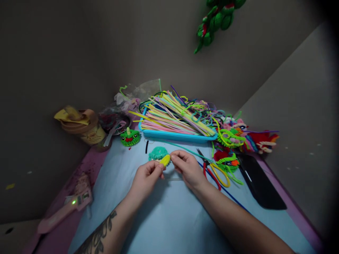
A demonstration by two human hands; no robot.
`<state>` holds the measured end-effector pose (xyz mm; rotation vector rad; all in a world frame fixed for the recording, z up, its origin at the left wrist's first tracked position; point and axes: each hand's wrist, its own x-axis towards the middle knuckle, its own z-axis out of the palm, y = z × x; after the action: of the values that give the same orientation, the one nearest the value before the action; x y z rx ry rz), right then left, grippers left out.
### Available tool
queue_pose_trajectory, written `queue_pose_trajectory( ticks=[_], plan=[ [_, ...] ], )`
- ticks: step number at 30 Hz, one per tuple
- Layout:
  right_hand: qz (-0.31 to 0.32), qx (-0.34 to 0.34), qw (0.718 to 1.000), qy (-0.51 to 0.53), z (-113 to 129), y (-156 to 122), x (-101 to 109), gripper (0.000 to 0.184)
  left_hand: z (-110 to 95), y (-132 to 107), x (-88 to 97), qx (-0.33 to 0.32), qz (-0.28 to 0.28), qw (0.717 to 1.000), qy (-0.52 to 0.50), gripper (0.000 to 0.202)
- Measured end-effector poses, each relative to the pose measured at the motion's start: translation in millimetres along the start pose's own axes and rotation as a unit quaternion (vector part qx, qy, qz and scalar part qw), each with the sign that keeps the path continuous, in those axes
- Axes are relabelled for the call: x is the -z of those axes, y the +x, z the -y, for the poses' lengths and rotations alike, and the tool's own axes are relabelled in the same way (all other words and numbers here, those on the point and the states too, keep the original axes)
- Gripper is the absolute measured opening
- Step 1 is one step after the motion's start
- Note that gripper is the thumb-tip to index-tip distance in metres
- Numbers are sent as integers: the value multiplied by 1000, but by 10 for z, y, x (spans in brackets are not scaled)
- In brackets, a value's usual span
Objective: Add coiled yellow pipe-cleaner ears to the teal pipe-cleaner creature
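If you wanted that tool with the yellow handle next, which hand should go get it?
Probably the right hand: it's nearer the tool, which lies just to its right. The left hand is pinching the yellow piece and would have to reach past the right.

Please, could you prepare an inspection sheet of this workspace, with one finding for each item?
Surface: light-blue sheet over a purple tabletop.
Work pieces: yellow piece; teal fuzzy piece just beyond it.
Clutter: blue tray heaped with pipe cleaners; green horned head; yellow tool handle.
Hands: left hand pinches the yellow piece; right hand close beside it, contact unclear.
Cables: dark cord at the pink glue gun's lower end.
Surroundings: grey walls; green fuzzy figure high up.
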<state>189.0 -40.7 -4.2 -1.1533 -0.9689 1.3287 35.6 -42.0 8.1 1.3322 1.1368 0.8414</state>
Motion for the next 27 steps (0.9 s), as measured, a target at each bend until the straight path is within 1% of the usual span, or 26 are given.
queue_pose_trajectory(
  ticks=[4,6,9,11,13,17,20,22,27],
  plan=[
    [8,40,995,-89,68,28,53,19,9,-12,-8,-4,12,998,53,31],
    [11,36,993,-115,80,23,47,20,12,-22,-18,-1,19,997,74,31],
    [16,8,995,-99,64,16,35,24,14,-22,-9,9,27,997,72,30],
    [26,-3,997,-75,50,26,47,24,15,-10,15,21,34,998,44,28],
    [37,6,998,-56,47,48,79,19,14,6,43,37,43,998,2,28],
    [64,69,993,-64,63,92,147,14,-6,19,62,68,61,993,-78,29],
    [72,106,989,-80,65,93,159,6,-22,17,50,92,69,988,-104,25],
    [69,129,985,-90,66,80,154,4,-22,15,48,103,74,986,-111,25],
    [74,207,965,-140,99,39,144,12,-11,11,69,110,92,983,-112,27]
  ],
)
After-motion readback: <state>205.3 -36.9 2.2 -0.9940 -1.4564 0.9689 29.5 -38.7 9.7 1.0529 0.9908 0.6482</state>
